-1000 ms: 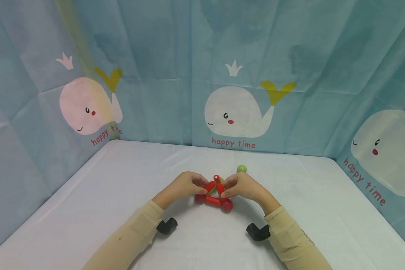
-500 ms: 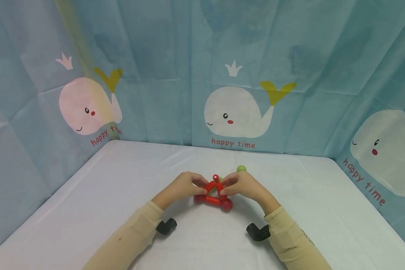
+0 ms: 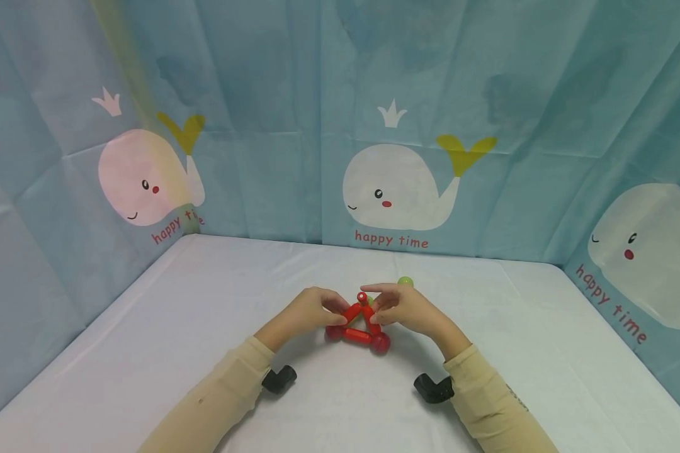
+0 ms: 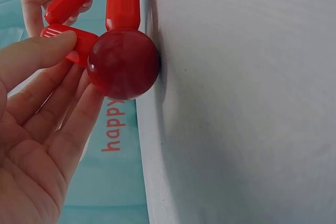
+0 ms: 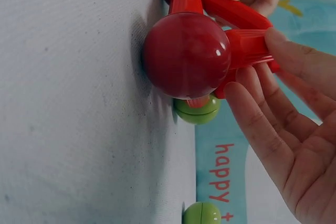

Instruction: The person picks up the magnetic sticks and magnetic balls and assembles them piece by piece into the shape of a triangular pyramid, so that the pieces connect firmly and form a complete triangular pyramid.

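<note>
A toy frame of red rods and balls stands at the middle of the table in the head view. Its front rod (image 3: 357, 336) joins a left dark red ball (image 3: 334, 333) and a right one (image 3: 380, 343). My left hand (image 3: 320, 309) pinches the left slanting rod (image 3: 352, 312) between thumb and fingers. The right slanting rod (image 5: 247, 45) is held by my right hand (image 3: 408, 308), whose index finger stretches out above the rods' top. There the two slanting rods meet at a short red end piece (image 3: 362, 297). A green ball (image 5: 197, 109) sits behind, partly hidden.
Beyond my right hand a loose-looking green ball (image 3: 405, 281) lies on the white tabletop (image 3: 249, 270). A black wrist piece (image 3: 280, 379) hangs from the left sleeve, and another black piece (image 3: 433, 389) from the right. A blue whale-print curtain (image 3: 260, 126) surrounds the table.
My right index finger has lifted and straightened leftward over the top of the frame. The left hand keeps its pinch, and the frame has barely shifted.
</note>
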The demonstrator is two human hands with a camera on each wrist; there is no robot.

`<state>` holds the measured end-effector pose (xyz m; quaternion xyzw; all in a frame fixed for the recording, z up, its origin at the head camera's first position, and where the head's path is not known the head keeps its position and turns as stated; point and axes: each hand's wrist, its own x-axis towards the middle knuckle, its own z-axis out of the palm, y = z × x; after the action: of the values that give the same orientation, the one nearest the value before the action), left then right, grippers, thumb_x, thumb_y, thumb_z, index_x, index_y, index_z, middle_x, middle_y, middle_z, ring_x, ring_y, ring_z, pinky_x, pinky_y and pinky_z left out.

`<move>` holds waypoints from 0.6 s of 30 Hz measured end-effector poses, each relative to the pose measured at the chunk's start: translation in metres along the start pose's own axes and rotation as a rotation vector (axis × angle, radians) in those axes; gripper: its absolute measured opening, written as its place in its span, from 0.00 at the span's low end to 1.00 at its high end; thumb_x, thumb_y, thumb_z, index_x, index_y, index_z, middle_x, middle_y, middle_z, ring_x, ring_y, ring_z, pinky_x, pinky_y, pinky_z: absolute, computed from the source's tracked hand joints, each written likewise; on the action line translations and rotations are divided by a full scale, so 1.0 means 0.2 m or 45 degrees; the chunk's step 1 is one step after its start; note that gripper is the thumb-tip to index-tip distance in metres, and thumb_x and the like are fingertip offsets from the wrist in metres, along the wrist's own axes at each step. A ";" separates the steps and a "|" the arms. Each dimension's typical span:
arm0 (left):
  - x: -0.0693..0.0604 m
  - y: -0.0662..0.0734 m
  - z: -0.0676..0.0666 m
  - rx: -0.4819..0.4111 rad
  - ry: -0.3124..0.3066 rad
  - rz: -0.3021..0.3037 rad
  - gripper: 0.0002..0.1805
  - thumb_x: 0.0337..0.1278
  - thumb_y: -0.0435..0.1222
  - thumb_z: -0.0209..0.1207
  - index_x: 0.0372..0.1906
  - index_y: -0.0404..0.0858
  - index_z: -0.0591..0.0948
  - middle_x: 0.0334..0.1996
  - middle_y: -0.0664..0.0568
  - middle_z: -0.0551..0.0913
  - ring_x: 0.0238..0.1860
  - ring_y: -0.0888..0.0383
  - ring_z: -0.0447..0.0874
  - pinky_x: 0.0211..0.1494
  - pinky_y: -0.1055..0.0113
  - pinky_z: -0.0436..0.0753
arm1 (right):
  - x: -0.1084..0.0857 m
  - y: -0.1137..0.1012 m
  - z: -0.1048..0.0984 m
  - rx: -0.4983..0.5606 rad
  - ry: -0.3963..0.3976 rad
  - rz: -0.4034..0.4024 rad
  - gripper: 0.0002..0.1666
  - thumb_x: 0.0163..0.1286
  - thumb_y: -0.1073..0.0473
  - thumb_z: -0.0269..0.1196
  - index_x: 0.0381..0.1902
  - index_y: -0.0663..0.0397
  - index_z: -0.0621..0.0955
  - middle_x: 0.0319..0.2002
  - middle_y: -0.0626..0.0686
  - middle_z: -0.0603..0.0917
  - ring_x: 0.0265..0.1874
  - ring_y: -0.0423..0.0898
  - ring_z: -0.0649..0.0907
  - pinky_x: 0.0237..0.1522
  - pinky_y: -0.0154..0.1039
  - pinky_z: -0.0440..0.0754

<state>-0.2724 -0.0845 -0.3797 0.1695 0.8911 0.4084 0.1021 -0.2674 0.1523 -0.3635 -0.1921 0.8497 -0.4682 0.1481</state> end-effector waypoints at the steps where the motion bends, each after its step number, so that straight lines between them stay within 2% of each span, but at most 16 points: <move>1: 0.00 0.00 0.00 -0.001 0.001 0.001 0.12 0.54 0.37 0.70 0.44 0.43 0.87 0.40 0.55 0.89 0.44 0.60 0.83 0.54 0.58 0.83 | 0.00 0.00 0.00 -0.003 -0.005 -0.001 0.32 0.64 0.65 0.66 0.67 0.52 0.75 0.40 0.54 0.86 0.38 0.44 0.84 0.46 0.41 0.86; 7: 0.00 0.00 0.00 -0.004 -0.002 0.014 0.11 0.54 0.37 0.70 0.43 0.43 0.88 0.39 0.55 0.89 0.43 0.61 0.83 0.52 0.59 0.83 | 0.00 0.01 0.00 -0.004 -0.010 0.002 0.26 0.64 0.66 0.65 0.62 0.53 0.79 0.40 0.54 0.86 0.38 0.45 0.85 0.45 0.42 0.86; 18: 0.00 -0.01 0.00 -0.014 -0.015 0.031 0.11 0.54 0.37 0.70 0.43 0.43 0.87 0.39 0.56 0.89 0.44 0.60 0.83 0.55 0.56 0.82 | 0.00 0.00 -0.01 -0.061 0.001 -0.021 0.27 0.63 0.65 0.66 0.62 0.54 0.79 0.40 0.55 0.86 0.40 0.44 0.84 0.44 0.38 0.84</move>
<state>-0.2735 -0.0859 -0.3813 0.1820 0.8861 0.4136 0.1032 -0.2674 0.1533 -0.3628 -0.2022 0.8591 -0.4492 0.1392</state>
